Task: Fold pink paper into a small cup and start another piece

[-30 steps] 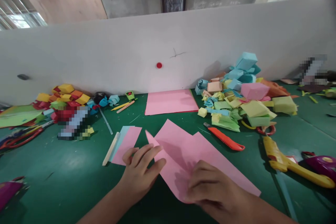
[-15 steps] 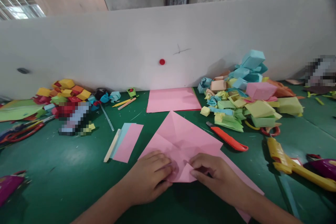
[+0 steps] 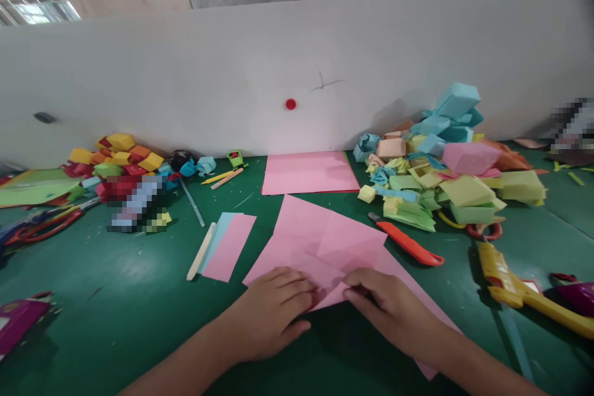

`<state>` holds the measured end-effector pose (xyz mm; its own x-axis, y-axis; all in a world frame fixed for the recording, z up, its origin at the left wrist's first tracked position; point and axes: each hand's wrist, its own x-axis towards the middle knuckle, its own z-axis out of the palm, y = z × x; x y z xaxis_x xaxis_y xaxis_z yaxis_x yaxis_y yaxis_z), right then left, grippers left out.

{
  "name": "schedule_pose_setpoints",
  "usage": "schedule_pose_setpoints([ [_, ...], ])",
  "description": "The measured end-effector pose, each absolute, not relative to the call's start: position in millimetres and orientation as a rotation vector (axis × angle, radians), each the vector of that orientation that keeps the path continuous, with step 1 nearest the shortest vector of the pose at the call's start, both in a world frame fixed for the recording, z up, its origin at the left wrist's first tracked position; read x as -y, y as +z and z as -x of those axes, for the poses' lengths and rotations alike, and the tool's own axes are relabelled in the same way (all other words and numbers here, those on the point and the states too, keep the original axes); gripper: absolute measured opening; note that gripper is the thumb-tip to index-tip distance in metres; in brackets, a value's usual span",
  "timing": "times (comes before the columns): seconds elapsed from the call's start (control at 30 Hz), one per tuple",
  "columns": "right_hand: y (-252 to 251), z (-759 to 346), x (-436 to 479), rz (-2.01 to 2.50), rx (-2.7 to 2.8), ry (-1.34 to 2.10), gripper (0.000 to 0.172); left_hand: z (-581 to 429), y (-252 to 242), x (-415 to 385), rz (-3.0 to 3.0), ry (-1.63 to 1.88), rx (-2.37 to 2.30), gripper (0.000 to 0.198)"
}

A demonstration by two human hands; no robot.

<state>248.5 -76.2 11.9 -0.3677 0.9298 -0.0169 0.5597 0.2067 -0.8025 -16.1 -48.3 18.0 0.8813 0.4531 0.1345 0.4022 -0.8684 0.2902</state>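
Note:
In front of me a creased pink sheet of paper (image 3: 327,229) lies on top of another pink sheet (image 3: 420,294), which shows past its lower right side. My left hand (image 3: 273,312) rests over the near left part of the creased sheet, fingers lying flat, thumb held apart beyond the near edge. Thumb and index finger of my right hand (image 3: 387,306) pinch the creased sheet at its near right part. The fingers cover some of the folds between the two hands.
A red-orange cutter (image 3: 411,242) lies right of the sheets, with a yellow glue gun (image 3: 510,291) beyond it. Left are paper strips (image 3: 231,244) and a wooden stick (image 3: 201,253). Folded-paper piles (image 3: 468,189) and a pink stack (image 3: 310,173) stand along the white partition (image 3: 208,80).
The creased sheet has turned anticlockwise, its far corner swinging left. The small raised flap near my right fingers no longer shows. My left thumb has come off the paper's near edge.

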Motion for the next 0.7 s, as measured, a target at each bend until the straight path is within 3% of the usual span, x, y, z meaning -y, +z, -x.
schedule_pose_setpoints([
  [0.23,7,-252,77,1.581,1.993,0.936,0.020,16,16,58,-2.478,0.313,-0.791,0.030],
  [0.4,7,-247,77,1.580,2.080,0.817,0.022,11,12,59,-2.655,0.452,-0.689,0.033],
  [0.57,2,-244,74,1.596,2.049,0.788,0.021,8,11,60,-2.704,0.571,-0.702,0.022],
  [0.7,-2,-241,75,1.674,2.074,0.694,0.018,6,10,57,-2.897,0.509,-0.462,0.028],
])
